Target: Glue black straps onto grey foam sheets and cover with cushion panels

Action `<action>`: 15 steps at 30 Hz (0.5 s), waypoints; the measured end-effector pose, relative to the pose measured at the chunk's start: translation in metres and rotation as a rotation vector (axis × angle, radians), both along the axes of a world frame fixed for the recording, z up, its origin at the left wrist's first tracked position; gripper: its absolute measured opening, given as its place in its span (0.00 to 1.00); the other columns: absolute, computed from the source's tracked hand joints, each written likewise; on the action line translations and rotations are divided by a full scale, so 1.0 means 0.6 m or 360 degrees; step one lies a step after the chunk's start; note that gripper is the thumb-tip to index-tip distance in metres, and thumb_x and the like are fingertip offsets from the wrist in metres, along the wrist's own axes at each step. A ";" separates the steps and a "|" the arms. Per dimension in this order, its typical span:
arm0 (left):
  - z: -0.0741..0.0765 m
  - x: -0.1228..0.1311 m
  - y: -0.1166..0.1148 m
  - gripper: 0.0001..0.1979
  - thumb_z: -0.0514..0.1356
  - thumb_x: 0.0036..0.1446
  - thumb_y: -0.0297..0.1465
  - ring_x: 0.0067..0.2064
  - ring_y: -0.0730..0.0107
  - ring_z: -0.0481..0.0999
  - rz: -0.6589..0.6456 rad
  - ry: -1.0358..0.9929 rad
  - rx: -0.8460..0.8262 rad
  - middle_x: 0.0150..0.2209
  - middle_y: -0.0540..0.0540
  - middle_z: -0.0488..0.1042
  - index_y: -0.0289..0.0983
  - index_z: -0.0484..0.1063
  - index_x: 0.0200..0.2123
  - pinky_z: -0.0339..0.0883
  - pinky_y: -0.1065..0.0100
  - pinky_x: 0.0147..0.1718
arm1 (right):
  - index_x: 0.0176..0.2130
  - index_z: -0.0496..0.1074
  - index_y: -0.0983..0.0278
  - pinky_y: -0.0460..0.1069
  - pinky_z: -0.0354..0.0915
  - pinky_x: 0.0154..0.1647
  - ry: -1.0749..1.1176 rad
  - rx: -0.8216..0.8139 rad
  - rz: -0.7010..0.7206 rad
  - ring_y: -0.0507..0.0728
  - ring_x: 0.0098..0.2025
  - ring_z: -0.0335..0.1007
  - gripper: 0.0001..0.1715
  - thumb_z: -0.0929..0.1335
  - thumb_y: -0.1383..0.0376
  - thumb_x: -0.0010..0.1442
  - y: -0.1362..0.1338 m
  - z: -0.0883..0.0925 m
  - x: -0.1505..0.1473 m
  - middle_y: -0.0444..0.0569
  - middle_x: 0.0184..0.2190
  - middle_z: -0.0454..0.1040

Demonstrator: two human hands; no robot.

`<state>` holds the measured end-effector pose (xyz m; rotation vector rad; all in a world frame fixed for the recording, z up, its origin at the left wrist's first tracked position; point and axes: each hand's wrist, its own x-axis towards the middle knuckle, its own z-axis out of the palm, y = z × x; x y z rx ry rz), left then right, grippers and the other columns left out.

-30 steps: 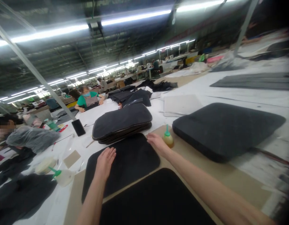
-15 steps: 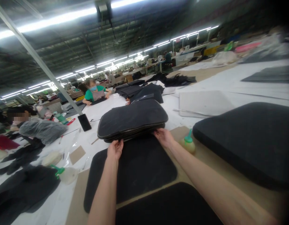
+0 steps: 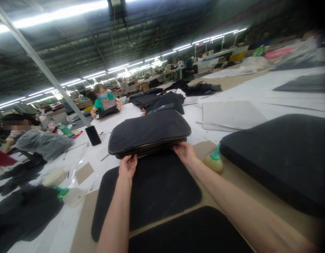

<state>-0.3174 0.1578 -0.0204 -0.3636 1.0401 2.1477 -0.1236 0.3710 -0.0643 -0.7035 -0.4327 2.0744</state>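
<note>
A stack of black rounded-corner panels [image 3: 149, 130] is in front of me, its layered edges showing along the near side. My left hand [image 3: 128, 166] grips the near left edge from below, fingers curled under it. At the near right corner my right hand [image 3: 184, 151] holds the same stack, with its fingertips partly hidden beneath. Under and nearer than the stack lies a flat black panel [image 3: 165, 189] on a brown board. Another black panel [image 3: 189, 232] lies closest to me, a narrow strip of board between the two.
A thick black stack [image 3: 281, 158] stands at right, beside a green-nozzled bottle [image 3: 214, 161]. At left are a second bottle [image 3: 72, 197], dark cloth [image 3: 25, 214] and a phone [image 3: 93, 135] by a slanted pole [image 3: 46, 66]. A person in green [image 3: 107, 102] works across the table.
My hands keep their hold on the stack, which looks almost unmoved. Across the table, the person in green has raised a dark piece. The view has shifted slightly.
</note>
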 end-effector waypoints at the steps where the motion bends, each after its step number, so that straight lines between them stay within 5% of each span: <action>1: 0.000 -0.001 -0.001 0.17 0.60 0.64 0.36 0.45 0.64 0.77 -0.0003 -0.0002 -0.0001 0.51 0.42 0.73 0.36 0.69 0.54 0.76 0.59 0.41 | 0.32 0.70 0.66 0.47 0.73 0.33 -0.0001 0.0004 -0.0002 0.51 0.31 0.71 0.05 0.68 0.70 0.61 0.001 0.000 0.000 0.44 0.28 0.73; 7: 0.000 -0.001 -0.001 0.16 0.60 0.65 0.36 0.43 0.66 0.77 0.0007 0.0009 -0.0013 0.49 0.42 0.74 0.35 0.70 0.53 0.76 0.61 0.39 | 0.28 0.68 0.62 0.47 0.76 0.35 -0.0013 0.0019 -0.0026 0.54 0.32 0.72 0.08 0.68 0.74 0.48 0.003 -0.004 -0.002 0.46 0.25 0.72; 15: -0.002 0.001 0.001 0.17 0.61 0.64 0.36 0.45 0.64 0.77 0.0032 0.0036 0.0004 0.50 0.42 0.73 0.35 0.69 0.53 0.76 0.59 0.41 | 0.30 0.69 0.65 0.47 0.74 0.33 -0.0023 0.0002 -0.0068 0.52 0.32 0.71 0.06 0.67 0.74 0.56 0.003 0.001 -0.009 0.44 0.27 0.72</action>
